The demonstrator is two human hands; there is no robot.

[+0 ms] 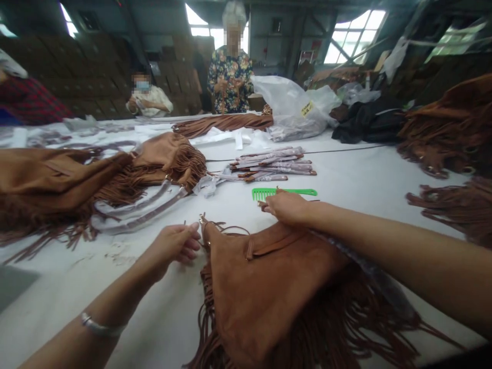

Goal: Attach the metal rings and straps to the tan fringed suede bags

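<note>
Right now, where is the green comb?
In the head view, the green comb lies on the white table, just beyond the right hand, near the wrapped straps.

Scanning for lettering: almost nothing legible. One yellow label [306,108] stuck on the clear plastic bag [292,105] at the far side of the table [346,179], with dark marks on it, possibly printed characters, too small and blurred to read. No brand or number readable on the green comb [284,192]. Nothing printed visible on the brown fringed bag [265,277] in front, nor on the wrapped straps [272,165] lying mid-table. Stacked cartons [96,77] along the back wall too dark for any markings to be made out. A reddish sheet [306,56] on the far wall, unreadable at this distance.
</note>
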